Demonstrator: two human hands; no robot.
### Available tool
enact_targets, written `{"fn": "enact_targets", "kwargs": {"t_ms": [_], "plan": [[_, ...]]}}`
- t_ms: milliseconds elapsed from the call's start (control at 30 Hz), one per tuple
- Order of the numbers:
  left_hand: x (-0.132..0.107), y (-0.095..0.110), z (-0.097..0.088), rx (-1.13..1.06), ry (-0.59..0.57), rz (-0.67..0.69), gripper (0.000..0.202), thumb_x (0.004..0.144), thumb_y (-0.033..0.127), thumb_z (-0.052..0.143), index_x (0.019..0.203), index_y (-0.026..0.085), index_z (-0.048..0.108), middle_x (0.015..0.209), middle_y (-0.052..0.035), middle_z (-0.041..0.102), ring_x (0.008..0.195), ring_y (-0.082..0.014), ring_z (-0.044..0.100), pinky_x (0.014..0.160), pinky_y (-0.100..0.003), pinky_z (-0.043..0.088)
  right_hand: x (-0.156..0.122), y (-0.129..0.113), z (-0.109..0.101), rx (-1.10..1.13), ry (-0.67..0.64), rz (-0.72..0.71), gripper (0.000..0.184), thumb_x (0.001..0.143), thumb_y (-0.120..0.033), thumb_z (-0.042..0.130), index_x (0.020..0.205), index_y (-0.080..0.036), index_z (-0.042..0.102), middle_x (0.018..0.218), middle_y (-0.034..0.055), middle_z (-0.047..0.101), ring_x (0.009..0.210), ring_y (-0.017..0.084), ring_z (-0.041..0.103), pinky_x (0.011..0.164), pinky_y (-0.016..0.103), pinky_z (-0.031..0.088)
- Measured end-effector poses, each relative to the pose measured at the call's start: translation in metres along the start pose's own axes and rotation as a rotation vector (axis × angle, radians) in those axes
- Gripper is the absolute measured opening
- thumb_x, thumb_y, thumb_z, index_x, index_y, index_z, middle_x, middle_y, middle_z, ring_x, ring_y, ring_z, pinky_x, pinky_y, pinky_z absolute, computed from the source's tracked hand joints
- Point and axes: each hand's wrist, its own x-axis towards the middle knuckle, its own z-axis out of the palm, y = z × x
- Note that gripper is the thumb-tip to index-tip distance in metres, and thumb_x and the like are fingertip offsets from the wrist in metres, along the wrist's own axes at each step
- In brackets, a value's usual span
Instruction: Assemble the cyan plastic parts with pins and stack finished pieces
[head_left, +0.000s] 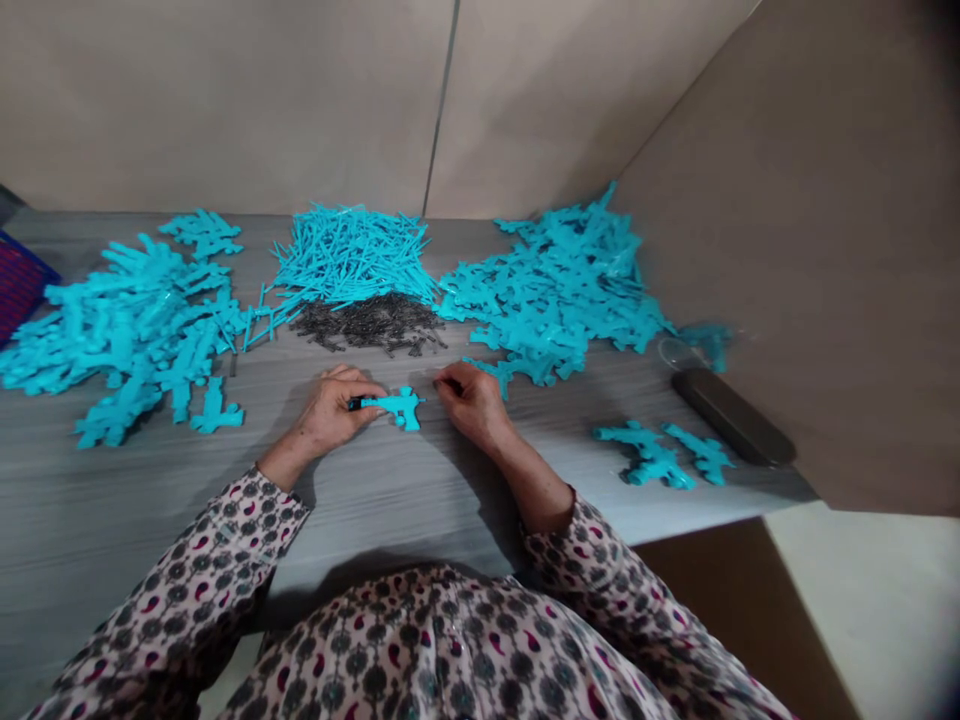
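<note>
My left hand (pixel 334 412) is closed on a small turquoise toy gun (pixel 401 406), which lies level just above or on the table. A short black piece shows at the gun's end by my left fingertips. To the right of the gun, my right hand (pixel 474 402) is pinched, with a small dark bit at its fingertips, too small to name. Beyond both hands lies a heap of small dark pieces (pixel 371 325) that look like springs. Behind it is a pile of thin turquoise rods (pixel 352 250).
Turquoise toy gun parts are heaped at the left (pixel 112 330) and at the right (pixel 562 290). Several turquoise toy guns (pixel 652 460) lie by a dark elongated case (pixel 731 415). Board walls (pixel 300 110) stand behind and right. A blue and red basket (pixel 22 285) is far left.
</note>
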Motion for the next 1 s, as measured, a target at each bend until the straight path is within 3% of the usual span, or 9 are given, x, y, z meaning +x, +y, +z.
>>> {"fn": "enact_targets", "kwargs": {"t_ms": [433,767,1000], "plan": [[0.000,-0.004,0.003,0.011,-0.011,-0.030,0.015,0.077,0.019,0.074,0.091,0.024,0.077,0.080,-0.0031,0.068,0.081,-0.0196,0.058,0.077,-0.033,0.044,-0.003,-0.001,0.002,0.047,-0.055,-0.061,0.017,0.076,-0.006,0.057,0.072,-0.018,0.068,0.070,0.0023,0.063,0.064,0.015,0.054,0.060,0.026,0.039],[0.001,0.000,0.002,0.041,-0.031,-0.055,0.014,0.077,0.019,0.074,0.088,0.026,0.077,0.081,-0.0027,0.068,0.081,-0.0200,0.059,0.078,-0.034,0.044,-0.005,-0.003,0.002,0.060,-0.124,-0.132,0.020,0.078,-0.006,0.058,0.080,-0.019,0.073,0.076,0.0037,0.067,0.078,0.018,0.059,0.073,0.029,0.044],[-0.001,0.000,0.003,0.055,-0.013,-0.016,0.013,0.078,0.021,0.073,0.091,0.025,0.076,0.079,-0.0021,0.067,0.080,-0.0192,0.058,0.078,-0.033,0.042,-0.009,-0.013,0.006,0.095,-0.086,-0.187,0.020,0.079,-0.005,0.055,0.076,-0.019,0.070,0.072,0.0031,0.063,0.075,0.018,0.057,0.071,0.029,0.044]]}}
